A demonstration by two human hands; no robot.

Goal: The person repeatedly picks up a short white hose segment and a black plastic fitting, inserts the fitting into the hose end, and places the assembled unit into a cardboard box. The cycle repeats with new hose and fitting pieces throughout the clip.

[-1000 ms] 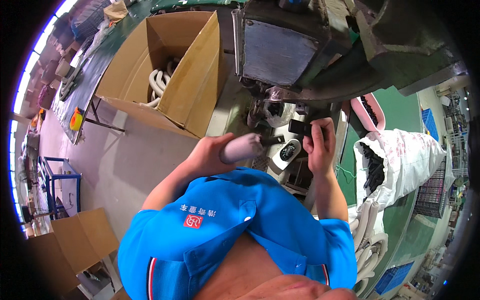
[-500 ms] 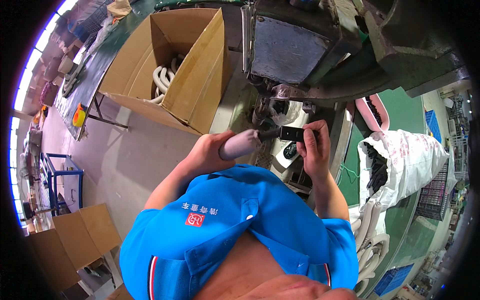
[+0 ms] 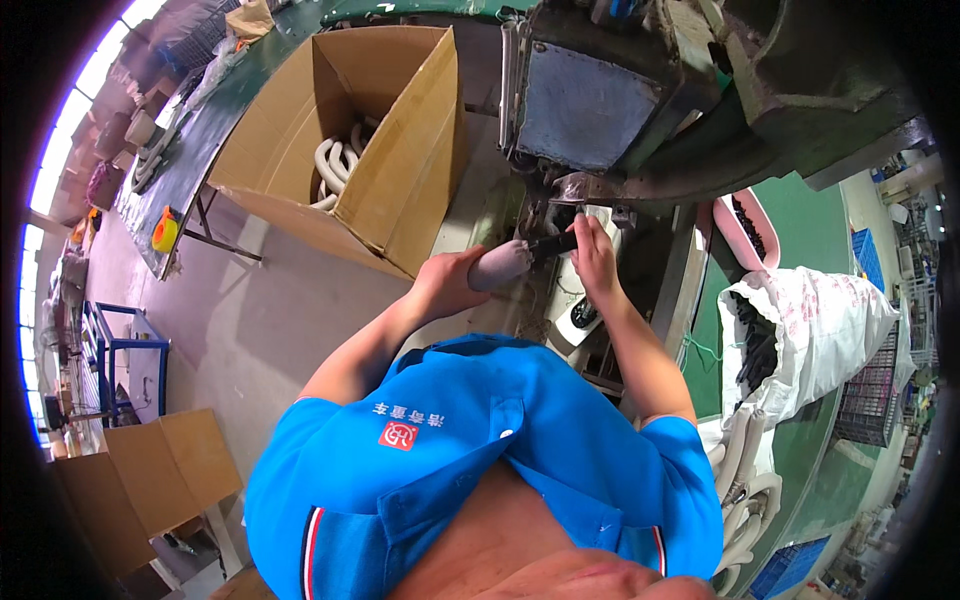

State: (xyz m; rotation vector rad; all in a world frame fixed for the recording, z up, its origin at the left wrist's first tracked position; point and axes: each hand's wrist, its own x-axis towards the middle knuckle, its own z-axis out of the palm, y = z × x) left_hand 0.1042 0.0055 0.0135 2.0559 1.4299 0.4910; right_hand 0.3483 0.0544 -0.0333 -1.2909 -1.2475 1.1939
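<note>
Both hands have come up under the big dark machine (image 3: 640, 110), nearer to it than a second ago.

I take the machine as my landmark: a heavy greenish-black metal body with a flat grey panel on its front. Left of it stands an open cardboard box (image 3: 350, 150), matte brown, with pale curved tubes (image 3: 335, 165) inside. Right of it sits a white woven sack (image 3: 810, 330) full of small black parts. Just below the machine my left hand (image 3: 450, 285), forearm stretched forward, is wrapped around a smooth grey tube (image 3: 500, 265), which now lies higher and closer to the machine's underside than earlier. My right hand (image 3: 592, 255), fingers bent, pinches a small black fitting (image 3: 555, 243) at the tube's end, where a second ago it held the piece lower down.
</note>
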